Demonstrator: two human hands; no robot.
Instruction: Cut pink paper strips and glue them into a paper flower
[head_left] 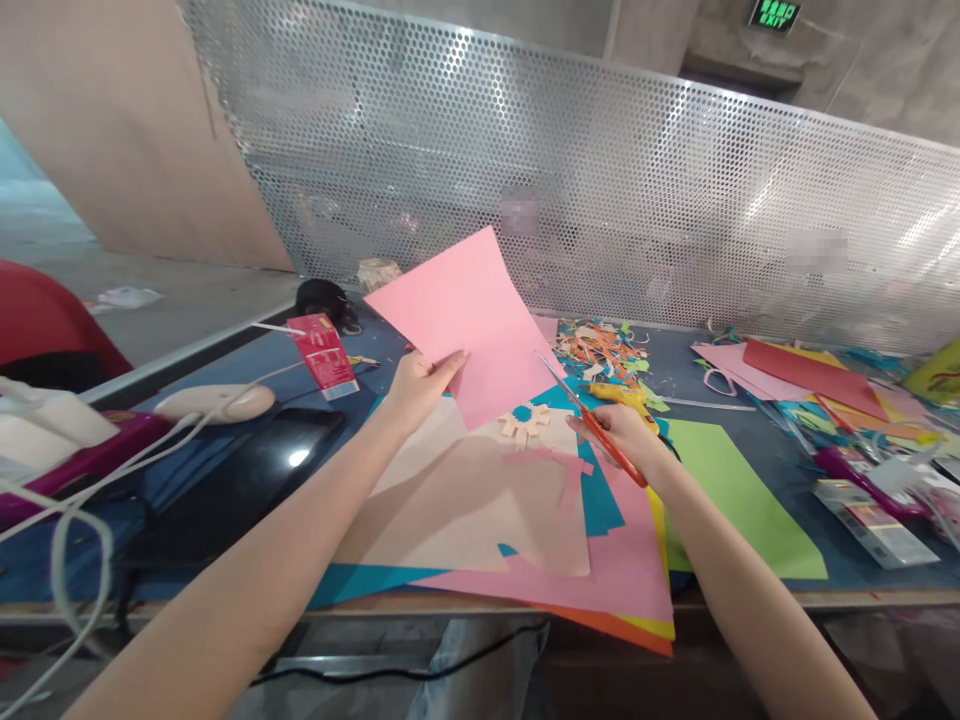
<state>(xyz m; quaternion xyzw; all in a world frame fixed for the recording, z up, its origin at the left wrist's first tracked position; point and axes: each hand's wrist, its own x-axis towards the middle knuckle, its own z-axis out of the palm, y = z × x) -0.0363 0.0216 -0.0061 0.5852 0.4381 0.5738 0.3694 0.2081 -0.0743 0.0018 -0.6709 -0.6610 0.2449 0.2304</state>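
My left hand (426,385) pinches a pink sheet of paper (469,315) by its lower left edge and holds it up, tilted, above the table. In my right hand (622,430) is a pair of scissors (611,450) with orange-red handles. Their blades point up and left, at the right edge of the sheet; whether they touch it I cannot tell. Below lies a stack of coloured paper with a cream sheet (450,500) on top. A cream, gear-like paper ring (525,427) and a pink paper strip (574,480) rest there.
Behind my right hand are a yellow glue gun (619,393) and a heap of paper scraps (600,350). A green sheet (742,500) lies at the right, with more coloured paper (814,375) beyond. On the left are a black tablet (247,480), a pink carton (325,355) and white cables (142,470).
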